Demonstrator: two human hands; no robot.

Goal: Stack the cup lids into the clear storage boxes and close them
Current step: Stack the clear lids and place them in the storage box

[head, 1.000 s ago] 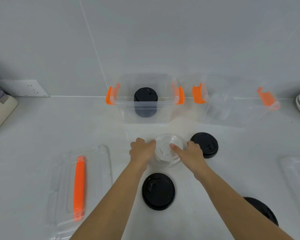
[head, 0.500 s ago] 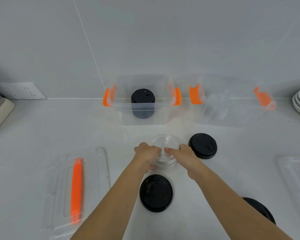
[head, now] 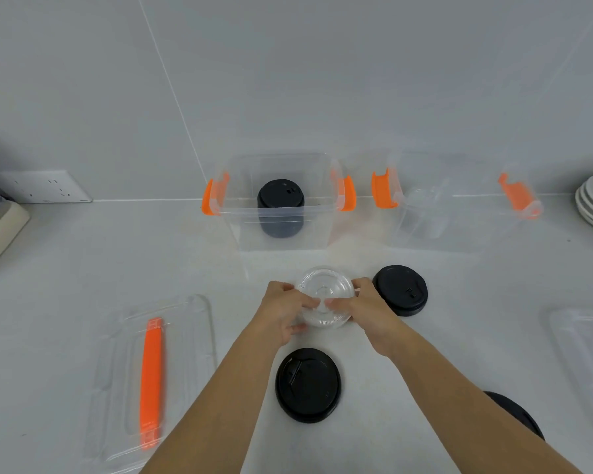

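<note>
Both my left hand [head: 283,311] and right hand [head: 365,307] grip a clear lid stack [head: 325,297] at frame center, above the tabletop [head: 83,268], fingers curled around its rim.

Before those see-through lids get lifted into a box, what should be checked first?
1. Left hand and right hand both grip the clear lids: ok.
2. Clear lids nested evenly: cannot tell.
3. Right box open on top: ok.
4. Room left inside it: cannot tell.
5. Black lid beside the right hand out of the way: cannot tell, very close.
</note>
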